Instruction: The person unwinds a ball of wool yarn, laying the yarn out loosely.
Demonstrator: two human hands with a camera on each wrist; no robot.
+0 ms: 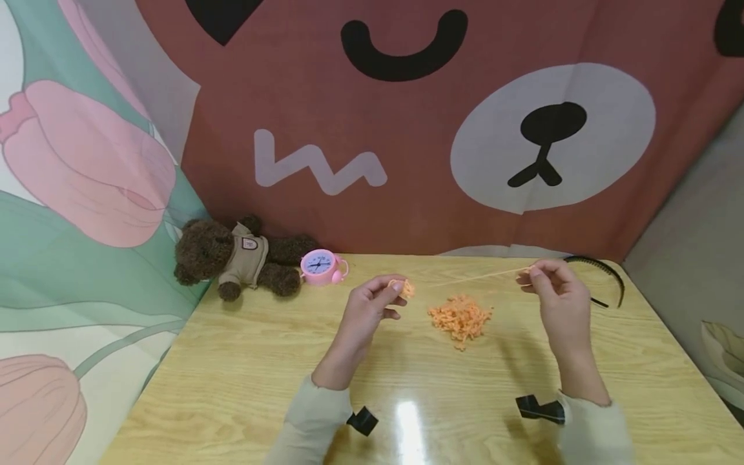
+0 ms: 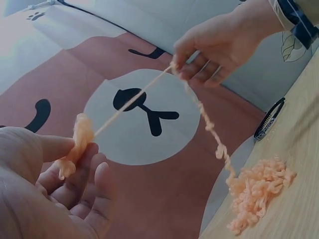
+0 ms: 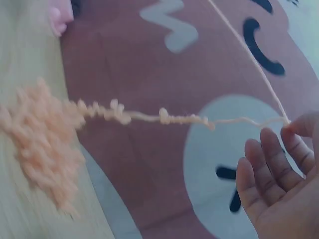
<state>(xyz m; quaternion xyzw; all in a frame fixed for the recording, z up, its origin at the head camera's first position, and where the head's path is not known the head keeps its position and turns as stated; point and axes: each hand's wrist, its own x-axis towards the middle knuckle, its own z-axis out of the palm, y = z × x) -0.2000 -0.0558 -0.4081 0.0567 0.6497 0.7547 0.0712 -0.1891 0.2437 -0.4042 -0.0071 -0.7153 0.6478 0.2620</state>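
Note:
Between thumb and fingers, my left hand (image 1: 366, 307) pinches a small bundle of orange yarn (image 2: 82, 142). A taut strand of yarn (image 1: 485, 276) runs from that bundle across to my right hand (image 1: 560, 300), which pinches it between thumb and index finger. From the right fingertips, a kinked, knobbly length of the yarn (image 3: 172, 118) leads down to a loose orange heap of curly yarn (image 1: 460, 318) on the table. Both hands are raised over the table, with the heap below and between them. The other fingers of the right hand (image 3: 286, 174) are loosely bent.
A brown teddy bear (image 1: 247, 258) lies on its side at the back left of the wooden table (image 1: 244, 368). Beside its feet stands a pink alarm clock (image 1: 321, 266). A black headband (image 1: 616, 278) rests at the back right. A bear-print cloth (image 1: 314, 219) hangs behind.

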